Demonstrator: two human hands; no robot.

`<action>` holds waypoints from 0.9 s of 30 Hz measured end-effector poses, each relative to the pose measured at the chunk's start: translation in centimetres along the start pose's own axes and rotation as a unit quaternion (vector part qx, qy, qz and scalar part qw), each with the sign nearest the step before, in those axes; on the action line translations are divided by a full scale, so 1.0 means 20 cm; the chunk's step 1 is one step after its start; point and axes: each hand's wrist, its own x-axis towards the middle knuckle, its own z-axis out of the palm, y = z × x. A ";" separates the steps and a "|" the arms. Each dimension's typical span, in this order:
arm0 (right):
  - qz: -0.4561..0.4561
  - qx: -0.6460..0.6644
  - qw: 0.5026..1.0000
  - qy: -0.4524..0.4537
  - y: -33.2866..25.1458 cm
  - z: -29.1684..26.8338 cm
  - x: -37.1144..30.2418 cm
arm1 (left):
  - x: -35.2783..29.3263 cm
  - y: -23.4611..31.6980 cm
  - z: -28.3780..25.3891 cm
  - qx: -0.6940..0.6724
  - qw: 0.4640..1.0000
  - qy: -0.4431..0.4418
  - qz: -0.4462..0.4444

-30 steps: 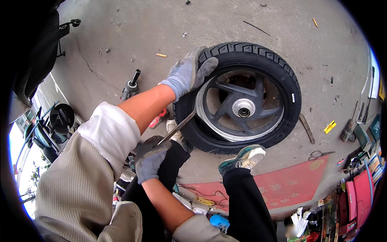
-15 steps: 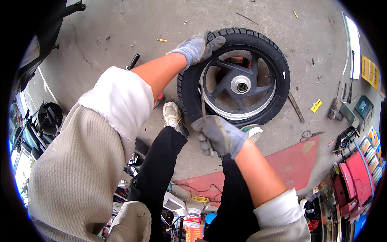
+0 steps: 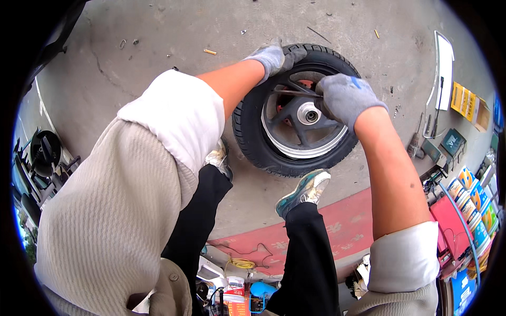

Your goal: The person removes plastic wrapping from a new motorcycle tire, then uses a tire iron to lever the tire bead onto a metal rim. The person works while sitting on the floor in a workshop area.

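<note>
In right grip (image 3: 349, 100), clamped tight: lever (image 3: 296, 94), over spokes (image 3: 302, 132). Under left grip (image 3: 274, 57), closure impossible to tell: upper-left part of tire (image 3: 253, 142), around wheel (image 3: 308, 114), flat on floor (image 3: 174, 31), just beside right shoe (image 3: 311, 190). Best to steady tire firmly, load lever gradually, avoid scratching wheel.

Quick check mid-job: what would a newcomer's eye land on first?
First, the black tyre with a spoked wheel inside its ring, lying on the floor. Then the grey-gloved left hand on the tyre's upper left, and the right hand gripping a thin bar over the wheel. Below, a red area crosses the floor.
</note>
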 end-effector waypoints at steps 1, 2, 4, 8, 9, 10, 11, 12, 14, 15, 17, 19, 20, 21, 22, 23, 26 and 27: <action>0.004 0.079 0.997 0.026 -0.07 0.23 0.04 | -0.02 -0.24 -0.12 -0.084 0.995 0.002 -0.059; 0.003 0.119 0.992 0.031 -0.04 0.40 -0.05 | -0.13 -0.30 -0.15 -0.083 0.995 0.057 -0.014; 0.094 0.169 0.981 -0.022 -0.02 0.58 -0.29 | -0.38 -0.46 -0.04 -0.103 0.988 0.116 0.016; 0.123 0.185 0.974 -0.041 -0.19 0.78 -0.43 | -0.62 -0.88 0.28 -0.471 0.881 0.001 -0.048; 0.127 0.191 0.973 -0.039 -0.21 0.79 -0.44 | -0.62 -0.83 0.28 -0.499 0.865 -0.008 -0.054; 0.131 0.197 0.971 -0.037 -0.24 0.79 -0.45 | -0.60 -0.78 0.27 -0.527 0.847 -0.016 -0.061; 0.132 0.209 0.969 -0.029 -0.27 0.80 -0.44 | -0.58 -0.75 0.24 -0.497 0.866 -0.022 -0.056; 0.128 0.215 0.968 -0.015 -0.26 0.81 -0.42 | -0.52 -0.70 0.20 -0.468 0.882 -0.028 -0.044; 0.128 0.224 0.966 0.004 -0.24 0.83 -0.43 | -0.47 -0.58 0.13 -0.430 0.899 -0.057 -0.067; 0.133 0.217 0.967 -0.001 -0.25 0.80 -0.41 | -0.45 -0.51 0.09 -0.414 0.902 -0.070 -0.101; 0.140 0.237 0.961 0.009 -0.21 0.82 -0.41 | -0.41 -0.38 -0.01 -0.399 0.891 -0.125 -0.179; 0.122 0.273 0.953 0.040 -0.19 0.84 -0.41 | -0.44 -0.44 0.03 -0.414 0.901 -0.117 -0.051; 0.122 0.267 0.955 0.037 -0.20 0.85 -0.42 | -0.43 -0.50 0.05 -0.418 0.902 -0.111 0.014; 0.125 0.261 0.956 0.040 -0.20 0.87 -0.41 | -0.48 -0.55 0.09 -0.449 0.892 -0.056 -0.005; 0.119 0.262 0.957 0.046 -0.21 0.90 -0.36 | -0.52 -0.59 0.08 -0.477 0.873 -0.081 0.051; 0.118 0.264 0.956 0.048 -0.21 0.89 -0.34 | -0.52 -0.58 0.07 -0.491 0.867 -0.081 0.018; 0.114 0.252 0.959 0.060 -0.14 0.88 -0.33 | -0.52 -0.57 0.05 -0.499 0.857 -0.121 -0.036; 0.113 0.246 0.961 0.059 -0.13 0.88 -0.31 | -0.50 -0.58 0.05 -0.494 0.858 -0.136 -0.041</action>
